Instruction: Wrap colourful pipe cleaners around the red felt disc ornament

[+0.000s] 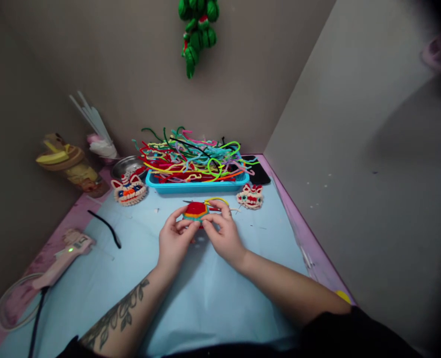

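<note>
Between my two hands is a small rounded pipe-cleaner piece [197, 209], red in the middle with orange and teal bands around it. My left hand [176, 233] grips its left edge between thumb and fingers. On the right edge, the thumb and fingers of my right hand [222, 231] are closed as well. Just behind the piece lie scissors with yellow handles [220, 201], partly hidden by my right fingers. Two fuzzy lion-face pieces, one larger [130, 191] at the left and one smaller [250, 197] at the right, rest on the blue table cover [220, 308].
A blue tray [198, 188] heaped with colourful pipe cleaners stands at the back. Behind it on the left is a metal bowl [125, 168]; a black phone [261, 174] lies right. A corded glue gun [61, 261] and a black pipe cleaner [106, 228] lie left.
</note>
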`<action>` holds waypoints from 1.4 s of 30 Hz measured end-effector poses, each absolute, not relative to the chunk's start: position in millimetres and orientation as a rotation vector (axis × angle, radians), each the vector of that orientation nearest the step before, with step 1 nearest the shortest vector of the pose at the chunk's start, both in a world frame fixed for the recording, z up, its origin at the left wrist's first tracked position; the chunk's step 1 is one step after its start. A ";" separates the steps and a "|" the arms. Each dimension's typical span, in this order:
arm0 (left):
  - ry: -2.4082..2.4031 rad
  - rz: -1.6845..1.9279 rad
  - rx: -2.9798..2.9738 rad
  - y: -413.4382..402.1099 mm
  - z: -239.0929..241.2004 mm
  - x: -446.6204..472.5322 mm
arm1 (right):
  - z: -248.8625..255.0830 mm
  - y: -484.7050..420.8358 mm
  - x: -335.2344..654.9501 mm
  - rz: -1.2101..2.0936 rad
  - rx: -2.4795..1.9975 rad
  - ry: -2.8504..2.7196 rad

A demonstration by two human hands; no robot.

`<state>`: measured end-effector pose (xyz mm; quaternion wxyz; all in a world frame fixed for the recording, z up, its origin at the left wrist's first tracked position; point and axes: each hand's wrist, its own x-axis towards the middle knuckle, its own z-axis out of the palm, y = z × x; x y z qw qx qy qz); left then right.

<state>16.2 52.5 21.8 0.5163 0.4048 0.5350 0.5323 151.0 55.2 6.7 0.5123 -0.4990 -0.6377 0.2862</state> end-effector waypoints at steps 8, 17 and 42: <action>1.265 1.310 0.942 53.9 22.0 16.2 | 9.2 55.4 152.1 0.575 -1.188 -1.582; 1.208 1.344 0.929 55.7 21.5 12.1 | 10.7 57.7 157.0 0.726 -1.171 -1.442; 1.187 1.248 0.831 60.7 17.4 11.2 | 9.5 61.5 160.5 0.767 -1.115 -1.418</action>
